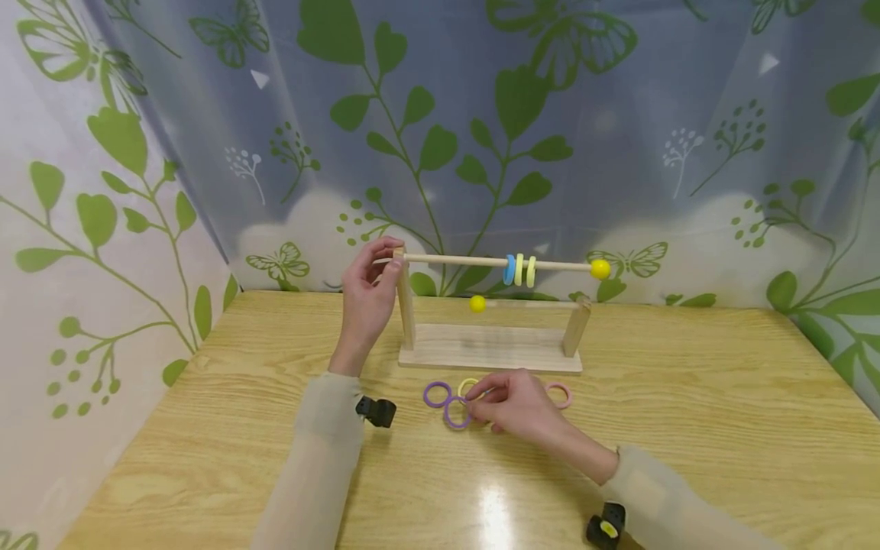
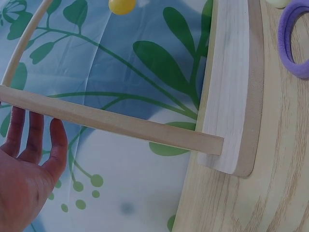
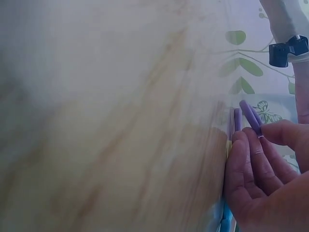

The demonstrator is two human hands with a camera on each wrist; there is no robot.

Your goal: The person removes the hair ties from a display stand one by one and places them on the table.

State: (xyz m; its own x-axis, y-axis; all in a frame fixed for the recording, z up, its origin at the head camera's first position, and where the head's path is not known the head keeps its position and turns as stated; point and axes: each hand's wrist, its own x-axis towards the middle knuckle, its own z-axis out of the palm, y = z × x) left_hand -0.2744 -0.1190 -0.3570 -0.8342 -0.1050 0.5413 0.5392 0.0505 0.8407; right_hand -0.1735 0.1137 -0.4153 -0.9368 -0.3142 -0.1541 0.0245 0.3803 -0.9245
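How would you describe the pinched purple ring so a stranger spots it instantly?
On the table, find the wooden stand. Just in front of it, the right hand pinches the purple ring. It tilts up, while the other purple ring, to its left, lies flat.

Wood-grain table (image 1: 687, 397) is carrying wooden stand (image 1: 491, 348) toward back edge; in front, purple ring (image 1: 437, 406), partly hidden yellow ring (image 1: 461, 388), and pink ring (image 1: 569, 396) are lying flat.
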